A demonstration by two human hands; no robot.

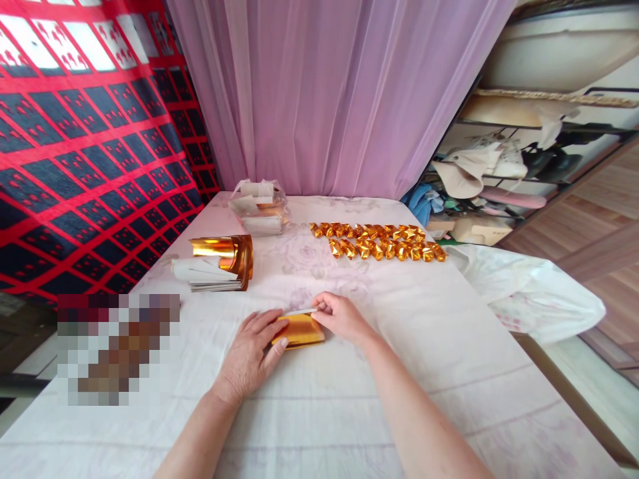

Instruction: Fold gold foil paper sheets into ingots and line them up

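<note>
A sheet of gold foil paper [299,330] lies on the table in front of me, its far edge turned up in a narrow white fold. My left hand [257,349] holds its left end, fingers on top and thumb at the near edge. At the far right corner, my right hand [342,318] pinches the white fold between thumb and fingers. Beyond and to the left sits a stack of gold foil sheets [217,247] with white backs, curled upward. Two rows of folded gold foil pieces [387,250] stretch across the back right.
A clear plastic bag [257,206] of more sheets stands at the back. Floral cloth covers the table [319,412]. Behind hangs a purple curtain [319,93]; a shelf [499,173] with clothing and a white bag [549,293] are on the right. A blurred patch [120,349] hides something left.
</note>
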